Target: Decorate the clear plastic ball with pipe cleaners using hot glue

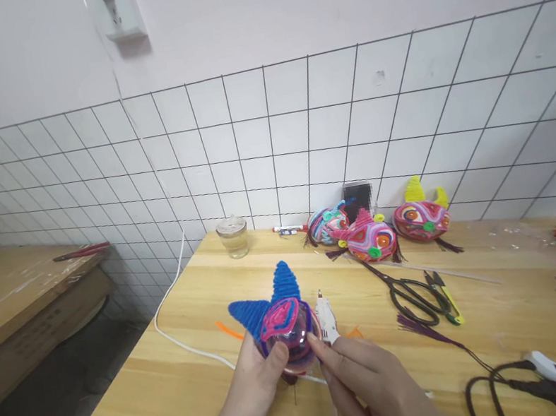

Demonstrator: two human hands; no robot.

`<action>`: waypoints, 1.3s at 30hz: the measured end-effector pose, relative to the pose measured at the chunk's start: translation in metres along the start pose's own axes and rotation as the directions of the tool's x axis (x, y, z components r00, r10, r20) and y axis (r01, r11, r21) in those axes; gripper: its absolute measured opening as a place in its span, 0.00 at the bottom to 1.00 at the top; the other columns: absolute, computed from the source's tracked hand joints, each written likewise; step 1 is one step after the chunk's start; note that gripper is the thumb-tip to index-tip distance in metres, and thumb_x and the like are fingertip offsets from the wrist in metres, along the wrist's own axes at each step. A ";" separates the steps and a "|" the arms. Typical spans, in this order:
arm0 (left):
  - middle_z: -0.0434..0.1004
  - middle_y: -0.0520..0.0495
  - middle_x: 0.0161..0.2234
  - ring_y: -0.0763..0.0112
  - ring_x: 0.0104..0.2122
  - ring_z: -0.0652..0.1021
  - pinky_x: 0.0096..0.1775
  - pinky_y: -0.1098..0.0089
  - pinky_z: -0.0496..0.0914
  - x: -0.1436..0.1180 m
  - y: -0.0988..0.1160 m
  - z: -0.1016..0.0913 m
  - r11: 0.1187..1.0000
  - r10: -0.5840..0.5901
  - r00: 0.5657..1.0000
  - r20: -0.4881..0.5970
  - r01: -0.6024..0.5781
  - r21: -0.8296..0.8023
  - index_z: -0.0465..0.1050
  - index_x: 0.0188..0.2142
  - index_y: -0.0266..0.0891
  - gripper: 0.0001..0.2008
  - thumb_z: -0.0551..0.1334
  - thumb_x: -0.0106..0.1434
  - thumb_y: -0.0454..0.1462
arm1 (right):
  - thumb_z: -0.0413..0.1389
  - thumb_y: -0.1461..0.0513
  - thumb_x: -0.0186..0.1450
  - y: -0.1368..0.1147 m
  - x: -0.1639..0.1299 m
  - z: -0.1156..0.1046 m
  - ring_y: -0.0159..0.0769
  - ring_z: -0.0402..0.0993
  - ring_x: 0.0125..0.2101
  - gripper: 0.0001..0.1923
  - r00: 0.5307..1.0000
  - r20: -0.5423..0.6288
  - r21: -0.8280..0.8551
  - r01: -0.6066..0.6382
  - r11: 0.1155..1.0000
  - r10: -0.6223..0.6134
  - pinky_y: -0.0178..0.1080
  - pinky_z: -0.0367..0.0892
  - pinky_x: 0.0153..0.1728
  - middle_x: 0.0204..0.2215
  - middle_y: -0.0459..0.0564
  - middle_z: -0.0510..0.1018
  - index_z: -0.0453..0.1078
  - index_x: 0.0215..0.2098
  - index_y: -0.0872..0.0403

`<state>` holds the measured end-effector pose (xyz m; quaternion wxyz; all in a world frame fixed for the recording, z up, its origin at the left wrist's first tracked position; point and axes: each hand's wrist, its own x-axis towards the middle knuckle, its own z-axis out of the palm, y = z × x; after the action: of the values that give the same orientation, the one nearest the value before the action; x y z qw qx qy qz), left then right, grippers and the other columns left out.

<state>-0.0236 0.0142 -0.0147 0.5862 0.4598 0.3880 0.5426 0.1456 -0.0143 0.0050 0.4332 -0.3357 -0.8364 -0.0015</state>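
The wooden table (191, 388) carries everything — scissors (410, 292) and three finished pipe-cleaner figures (369, 236) lie farther back. Your left hand (258, 383) grasps the clear ball with blue pipe-cleaner ears (282, 315) above the near edge; your right hand (364, 372) pinches its side — small white glue gun (325, 317) just behind.

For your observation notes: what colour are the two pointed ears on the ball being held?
Blue fuzzy ears, clearest in the head view.

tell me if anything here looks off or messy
Nothing is spilled or broken. Loose bits lie about: an orange pipe cleaner scrap beside the left hand, purple strands near the scissors, and a white cable trailing off the table edge.
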 end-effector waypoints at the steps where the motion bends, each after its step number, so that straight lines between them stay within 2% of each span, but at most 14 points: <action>1: 0.80 0.39 0.41 0.56 0.39 0.78 0.37 0.64 0.72 0.000 0.000 0.000 1.000 -0.002 1.000 -0.001 0.002 -0.007 0.72 0.43 0.38 0.29 0.66 0.48 0.55 | 0.45 0.70 0.66 0.000 -0.001 0.000 0.36 0.70 0.23 0.22 1.000 0.012 0.004 -0.005 1.000 0.005 0.36 0.68 0.22 0.26 0.54 0.76 0.61 0.57 0.58; 7: 0.78 0.38 0.46 0.52 0.47 0.75 0.46 0.61 0.69 0.000 0.001 0.001 1.000 -0.011 1.000 0.006 0.011 -0.022 0.74 0.39 0.38 0.26 0.66 0.48 0.55 | 0.46 0.71 0.65 -0.001 0.003 -0.001 0.35 0.72 0.25 0.24 0.996 0.049 0.156 -0.082 0.984 0.076 0.35 0.69 0.24 0.28 0.53 0.77 0.60 0.59 0.54; 10: 0.78 0.39 0.46 0.55 0.45 0.76 0.49 0.59 0.67 0.001 0.002 0.001 1.000 -0.013 1.000 0.015 0.013 -0.027 0.75 0.39 0.38 0.25 0.66 0.49 0.54 | 0.46 0.70 0.66 -0.003 0.008 -0.006 0.33 0.73 0.26 0.24 0.991 0.078 0.251 -0.128 0.959 0.112 0.33 0.70 0.27 0.29 0.50 0.77 0.61 0.59 0.51; 13: 0.79 0.40 0.45 0.58 0.42 0.77 0.51 0.58 0.67 0.001 0.001 0.000 0.999 -0.024 1.000 0.008 0.024 -0.040 0.75 0.38 0.38 0.25 0.66 0.49 0.54 | 0.46 0.70 0.66 -0.003 0.009 -0.011 0.32 0.72 0.25 0.23 0.984 0.124 0.273 -0.158 0.949 0.128 0.32 0.69 0.26 0.27 0.49 0.77 0.63 0.58 0.52; 17: 0.79 0.40 0.45 0.57 0.45 0.76 0.51 0.59 0.66 0.002 -0.001 -0.001 0.996 -0.037 0.999 0.028 0.039 -0.082 0.75 0.41 0.39 0.26 0.65 0.50 0.54 | 0.45 0.69 0.67 0.001 0.004 -0.008 0.32 0.69 0.22 0.20 0.976 0.161 0.192 -0.176 0.966 0.146 0.33 0.66 0.23 0.24 0.49 0.75 0.66 0.55 0.56; 21: 0.79 0.40 0.45 0.55 0.46 0.76 0.50 0.59 0.67 0.001 0.000 0.001 0.993 -0.061 0.997 0.045 0.065 -0.100 0.73 0.44 0.39 0.27 0.65 0.50 0.54 | 0.47 0.67 0.68 0.007 -0.001 -0.002 0.32 0.67 0.20 0.17 0.994 0.081 0.087 -0.085 0.993 0.078 0.33 0.63 0.21 0.22 0.48 0.74 0.66 0.54 0.57; 24: 0.80 0.40 0.44 0.55 0.44 0.77 0.48 0.60 0.68 0.001 0.000 0.002 0.990 -0.079 0.996 0.048 0.084 -0.111 0.73 0.44 0.39 0.27 0.65 0.51 0.54 | 0.48 0.66 0.68 0.009 -0.002 -0.001 0.32 0.65 0.19 0.16 0.999 0.032 -0.004 -0.011 1.000 0.011 0.33 0.61 0.20 0.21 0.47 0.73 0.66 0.53 0.58; 32: 0.81 0.42 0.40 0.58 0.40 0.78 0.43 0.64 0.69 0.001 -0.001 0.002 0.986 -0.112 0.993 0.027 0.114 -0.122 0.75 0.42 0.39 0.27 0.64 0.50 0.55 | 0.47 0.67 0.69 0.006 -0.001 -0.003 0.34 0.66 0.19 0.16 0.998 0.065 -0.048 0.003 0.999 0.000 0.34 0.61 0.20 0.20 0.48 0.73 0.64 0.55 0.58; 36: 0.82 0.42 0.38 0.58 0.38 0.78 0.43 0.63 0.69 0.000 -0.001 0.002 0.982 -0.122 0.992 0.040 0.127 -0.137 0.76 0.41 0.38 0.27 0.64 0.51 0.55 | 0.45 0.67 0.70 0.005 -0.001 -0.006 0.34 0.67 0.18 0.17 0.995 0.076 -0.131 0.070 0.989 -0.060 0.35 0.62 0.20 0.19 0.47 0.72 0.62 0.55 0.60; 39: 0.82 0.42 0.37 0.63 0.32 0.78 0.42 0.64 0.69 0.000 -0.001 0.002 0.979 -0.123 0.991 0.056 0.130 -0.159 0.76 0.42 0.38 0.26 0.63 0.52 0.55 | 0.44 0.68 0.69 0.005 0.001 -0.007 0.34 0.68 0.18 0.16 0.992 0.076 -0.175 0.116 0.978 -0.104 0.35 0.63 0.20 0.19 0.47 0.73 0.62 0.54 0.61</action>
<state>-0.0209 0.0142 -0.0153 0.6636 0.3972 0.3576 0.5234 0.1538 -0.0120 0.0085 0.3724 -0.3265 -0.8641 -0.0895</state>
